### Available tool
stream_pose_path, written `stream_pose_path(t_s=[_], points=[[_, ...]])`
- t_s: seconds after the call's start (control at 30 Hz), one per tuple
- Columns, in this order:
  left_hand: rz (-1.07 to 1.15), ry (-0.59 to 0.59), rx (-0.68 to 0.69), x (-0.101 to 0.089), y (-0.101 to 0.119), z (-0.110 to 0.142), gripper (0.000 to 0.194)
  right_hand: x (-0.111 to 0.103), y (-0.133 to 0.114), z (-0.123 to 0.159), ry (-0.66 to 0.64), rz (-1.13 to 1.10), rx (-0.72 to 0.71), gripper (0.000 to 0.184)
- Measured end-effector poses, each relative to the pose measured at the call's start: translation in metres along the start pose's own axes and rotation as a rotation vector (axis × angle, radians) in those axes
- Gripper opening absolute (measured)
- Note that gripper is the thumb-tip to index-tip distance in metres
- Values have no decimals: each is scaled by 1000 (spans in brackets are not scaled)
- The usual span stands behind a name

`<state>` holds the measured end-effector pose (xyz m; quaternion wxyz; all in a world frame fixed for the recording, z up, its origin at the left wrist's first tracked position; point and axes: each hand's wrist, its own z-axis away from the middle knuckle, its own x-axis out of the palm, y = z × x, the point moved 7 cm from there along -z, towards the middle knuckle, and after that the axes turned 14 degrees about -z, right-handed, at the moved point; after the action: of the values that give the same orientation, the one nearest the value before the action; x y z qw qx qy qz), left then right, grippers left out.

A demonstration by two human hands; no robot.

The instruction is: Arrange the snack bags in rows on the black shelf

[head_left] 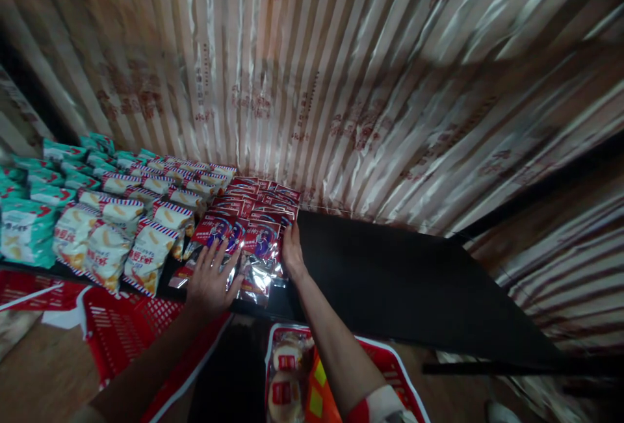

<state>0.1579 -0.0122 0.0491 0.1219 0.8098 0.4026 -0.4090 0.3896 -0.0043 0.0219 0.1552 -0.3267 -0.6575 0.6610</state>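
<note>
Rows of dark red snack packets (263, 231) with shiny clear lower parts lie overlapping on the black shelf (370, 280). My left hand (210, 283) rests on the front packets at the left, its fingers spread flat. Along the right edge of the same rows, my right hand (292, 251) stands with its fingers stretched upward against the packets' side. Neither hand is wrapped round a packet. White snack bags (151, 254) with red and blue striped tops stand in rows just left of the red packets.
Green snack bags (29, 231) fill the shelf's far left. Below the front edge sit a red basket (121, 332) at left and another red basket (404, 377) holding round packaged food (285, 390) and an orange packet (319, 390). A wall of striped, printed sheeting (312, 85) rises behind.
</note>
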Motion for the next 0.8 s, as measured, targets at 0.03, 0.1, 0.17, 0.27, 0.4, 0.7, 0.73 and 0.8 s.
stream_pose_path(t_s=[0.03,0.1,0.17,0.27,0.4,0.7,0.73,0.8], points=[[-6,4,-1,-1,1,0,50,0,-1,0,-6,0,14,72],[-25,1,5,-3,2,-1,52,-4,0,-2,-5,-20,46,74],[-47,-20,26,-3,4,-2,53,-9,4,-5,16,-67,73,76],[-65,-66,80,0,7,-2,55,-13,10,-11,24,-126,112,78],[-70,-93,130,5,9,-1,54,-3,7,-15,-45,-143,106,77],[-52,-96,146,3,10,3,56,-1,5,-27,-38,-247,95,82],[-45,-99,161,3,11,3,56,0,6,-29,-36,-256,97,83],[-36,-117,197,3,14,4,54,4,6,-32,-51,-251,84,83]])
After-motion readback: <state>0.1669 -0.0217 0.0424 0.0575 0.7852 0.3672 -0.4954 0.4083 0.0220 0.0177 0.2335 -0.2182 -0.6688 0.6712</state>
